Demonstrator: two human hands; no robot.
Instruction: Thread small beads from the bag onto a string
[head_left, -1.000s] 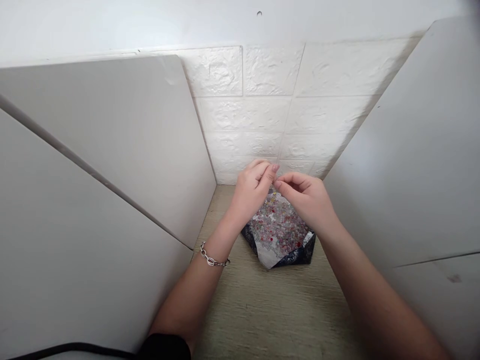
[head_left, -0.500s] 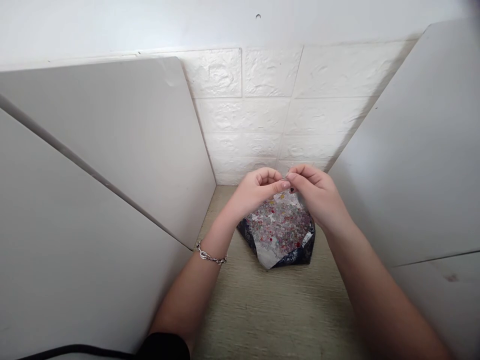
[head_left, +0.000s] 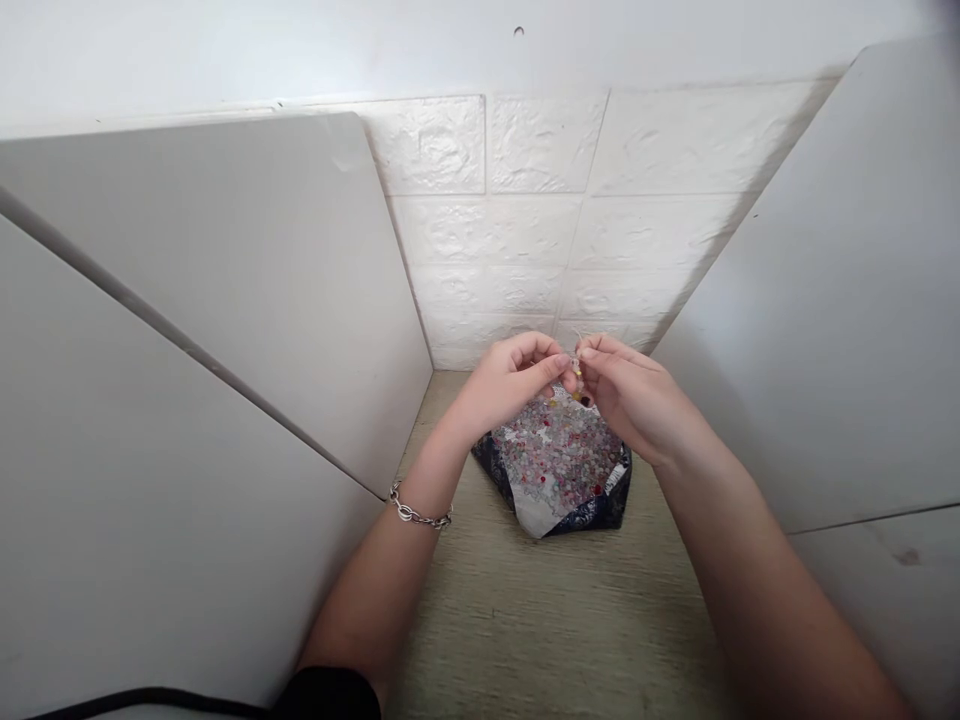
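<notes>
We see the right hand (head_left: 630, 390) pinching what looks like a short string of beads (head_left: 577, 371) between thumb and finger, above the desk's (head_left: 555, 610) far edge. The left hand (head_left: 510, 385) curls just beside it, fingers bent toward the thumb; we can't tell whether they grip anything. A few beads seem threaded, by our judgement, while many loose beads (head_left: 559, 450) lie unstrung on a dark patterned wrap (head_left: 592, 516) below.
</notes>
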